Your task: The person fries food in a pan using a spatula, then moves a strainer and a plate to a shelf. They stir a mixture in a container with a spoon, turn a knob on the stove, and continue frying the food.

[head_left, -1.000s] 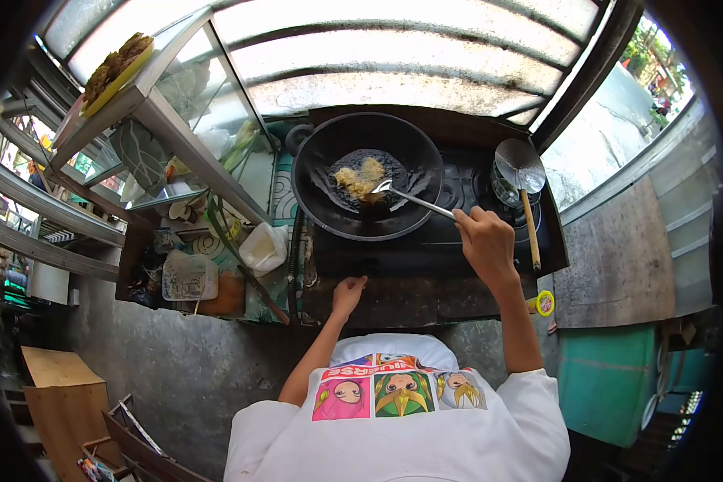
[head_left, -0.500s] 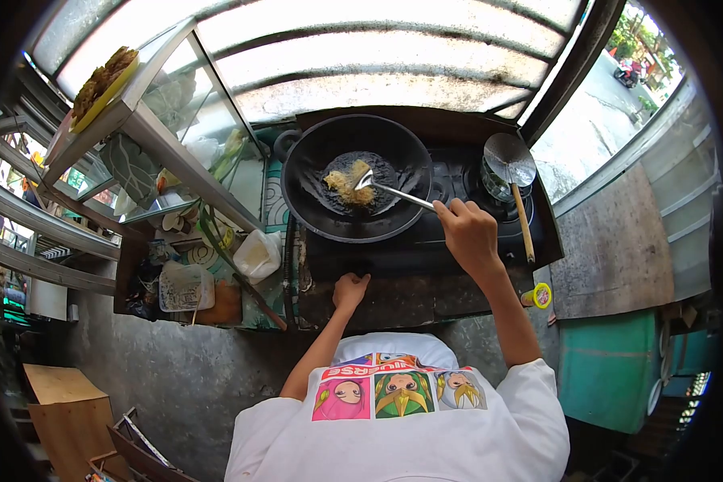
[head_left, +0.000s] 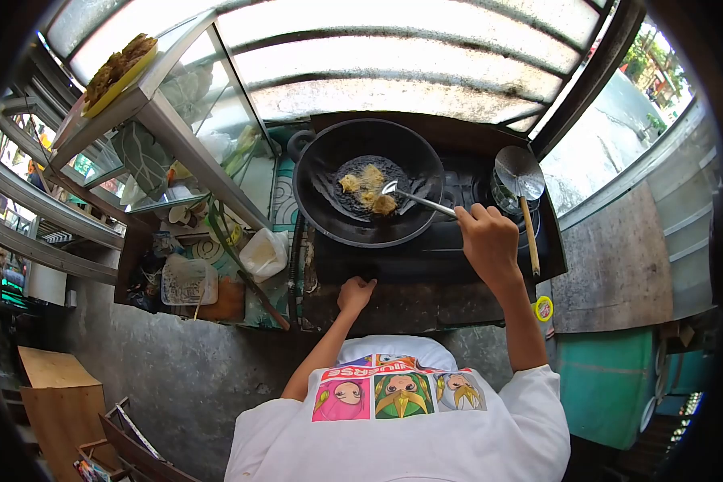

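My right hand (head_left: 490, 238) is wrapped round the handle of a metal spatula (head_left: 426, 202), which reaches left into a large black wok (head_left: 317, 210). Its blade touches the frying food (head_left: 365, 181), several golden, uneven pieces in oil at the bottom. A darker brown piece (head_left: 384, 206) lies just below the blade. My left hand (head_left: 357, 296) rests at the front edge of the black stove (head_left: 410, 261), below the wok, with its fingers curled and thumb sticking out to the right. Whatever those fingers may hold is hidden.
A wooden-handled strainer (head_left: 519, 170) lies over a pot on the right of the stove. A glass display case (head_left: 209, 120) stands left, with a yellow plate of fried food (head_left: 120, 72) on top. Below it are a plastic tub (head_left: 189, 281) and a white plastic bag (head_left: 263, 253).
The spatula blade has shifted down in the wok, and the clumped food now lies more spread out, with a browner piece showing. My left hand stays at the stove's front edge.
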Demonstrator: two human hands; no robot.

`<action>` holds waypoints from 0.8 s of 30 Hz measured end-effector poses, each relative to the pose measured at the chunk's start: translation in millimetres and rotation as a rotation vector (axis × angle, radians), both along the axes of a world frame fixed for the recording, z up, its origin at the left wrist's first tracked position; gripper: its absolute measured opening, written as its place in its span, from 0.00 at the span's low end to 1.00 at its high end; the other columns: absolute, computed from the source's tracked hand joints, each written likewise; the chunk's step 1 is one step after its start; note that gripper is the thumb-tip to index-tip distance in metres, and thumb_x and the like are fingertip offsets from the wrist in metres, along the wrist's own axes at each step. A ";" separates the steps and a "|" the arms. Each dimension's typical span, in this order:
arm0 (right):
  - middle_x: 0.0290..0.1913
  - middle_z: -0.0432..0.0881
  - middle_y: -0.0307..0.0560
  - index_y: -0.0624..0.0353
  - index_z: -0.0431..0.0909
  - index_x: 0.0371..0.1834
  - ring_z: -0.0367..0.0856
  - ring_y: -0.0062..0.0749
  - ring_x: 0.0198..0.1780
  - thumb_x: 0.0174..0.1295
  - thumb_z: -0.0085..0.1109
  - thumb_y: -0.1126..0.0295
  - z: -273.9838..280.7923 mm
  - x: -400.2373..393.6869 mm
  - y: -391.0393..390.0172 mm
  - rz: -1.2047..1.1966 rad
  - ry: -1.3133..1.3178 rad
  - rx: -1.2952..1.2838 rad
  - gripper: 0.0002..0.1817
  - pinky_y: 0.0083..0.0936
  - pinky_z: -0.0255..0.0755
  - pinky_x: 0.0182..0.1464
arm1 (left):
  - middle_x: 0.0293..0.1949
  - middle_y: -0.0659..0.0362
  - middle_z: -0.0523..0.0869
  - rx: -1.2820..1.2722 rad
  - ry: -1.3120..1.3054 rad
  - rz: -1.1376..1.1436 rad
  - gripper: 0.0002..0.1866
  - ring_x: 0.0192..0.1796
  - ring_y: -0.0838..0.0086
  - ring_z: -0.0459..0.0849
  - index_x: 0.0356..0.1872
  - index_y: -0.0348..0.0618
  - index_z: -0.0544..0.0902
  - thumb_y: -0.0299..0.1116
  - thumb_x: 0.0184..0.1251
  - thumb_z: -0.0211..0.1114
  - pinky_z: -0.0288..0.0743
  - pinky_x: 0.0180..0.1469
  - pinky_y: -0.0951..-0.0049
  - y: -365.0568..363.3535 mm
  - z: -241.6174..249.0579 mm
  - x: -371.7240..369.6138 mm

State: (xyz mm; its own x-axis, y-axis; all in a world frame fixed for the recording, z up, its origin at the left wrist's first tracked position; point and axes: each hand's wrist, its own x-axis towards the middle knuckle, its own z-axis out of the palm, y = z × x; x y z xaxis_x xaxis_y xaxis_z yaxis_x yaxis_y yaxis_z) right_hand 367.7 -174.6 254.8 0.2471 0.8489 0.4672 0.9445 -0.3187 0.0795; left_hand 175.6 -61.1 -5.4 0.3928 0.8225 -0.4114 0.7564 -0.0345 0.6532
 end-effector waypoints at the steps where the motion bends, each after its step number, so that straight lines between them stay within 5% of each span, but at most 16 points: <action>1: 0.22 0.72 0.40 0.54 0.81 0.33 0.75 0.33 0.25 0.51 0.60 0.71 1.1 -2.0 2.2 -0.031 0.031 0.035 0.06 0.28 0.67 0.25 | 0.28 0.52 0.84 0.000 0.005 0.008 0.19 0.37 0.56 0.82 0.24 0.43 0.81 0.51 0.49 0.64 0.74 0.39 0.61 -1.0 1.1 0.1; 11: 0.22 0.78 0.51 0.57 0.79 0.23 0.79 0.47 0.27 0.54 0.55 0.66 -15.9 -37.1 19.7 -0.174 0.514 -0.028 0.08 0.38 0.71 0.31 | 0.29 0.54 0.84 0.051 -0.005 0.030 0.18 0.37 0.57 0.83 0.27 0.44 0.81 0.50 0.52 0.63 0.74 0.39 0.61 -8.2 3.1 0.3; 24: 0.26 0.81 0.54 0.60 0.81 0.25 0.82 0.48 0.31 0.56 0.53 0.62 -40.9 -26.0 35.6 -0.470 0.449 -0.186 0.13 0.37 0.74 0.35 | 0.28 0.53 0.84 0.053 0.004 0.035 0.18 0.37 0.56 0.82 0.27 0.43 0.79 0.50 0.53 0.62 0.74 0.40 0.61 -12.3 9.5 1.3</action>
State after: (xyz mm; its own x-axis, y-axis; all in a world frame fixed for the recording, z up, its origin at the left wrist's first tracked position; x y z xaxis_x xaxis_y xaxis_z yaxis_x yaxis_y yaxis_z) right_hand 341.7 -139.0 214.0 0.7457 0.6602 0.0898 0.6632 -0.7225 -0.1953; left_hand 176.9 -73.4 4.1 0.3615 0.8563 -0.3688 0.7604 -0.0419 0.6481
